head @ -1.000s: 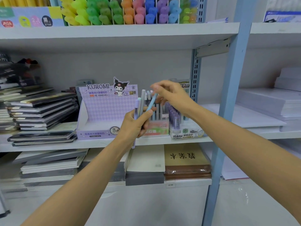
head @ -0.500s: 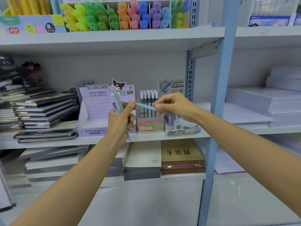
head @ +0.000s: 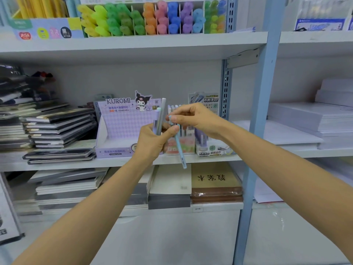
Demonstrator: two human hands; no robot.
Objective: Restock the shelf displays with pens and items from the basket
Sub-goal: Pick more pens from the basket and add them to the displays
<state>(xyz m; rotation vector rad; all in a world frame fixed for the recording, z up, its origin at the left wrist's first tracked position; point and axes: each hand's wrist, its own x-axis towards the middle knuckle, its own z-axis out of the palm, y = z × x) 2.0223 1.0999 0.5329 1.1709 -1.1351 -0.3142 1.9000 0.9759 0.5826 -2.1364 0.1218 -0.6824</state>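
Note:
My left hand (head: 152, 142) grips a small bundle of pastel pens (head: 159, 119) upright, in front of the purple Kuromi display box (head: 122, 127). My right hand (head: 196, 119) pinches the top end of a single light-blue pen (head: 179, 150), which hangs almost vertical with its tip below the shelf edge. Behind both hands stands a pink-and-green pen display (head: 181, 144) with several pens upright in it. To its right is a lavender pen display (head: 208, 142). No basket is in view.
Stacks of dark notebooks (head: 57, 129) fill the shelf's left. Coloured highlighters (head: 152, 18) line the upper shelf. A blue shelf upright (head: 256, 131) stands right of my hands, with paper reams (head: 305, 123) beyond. Books lie on the lower shelf (head: 172, 188).
My right hand drew the light-blue pen out of the bundle, held it level, then turned it to hang tip-down. The left hand's bundle stands upright again. The camera moved closer.

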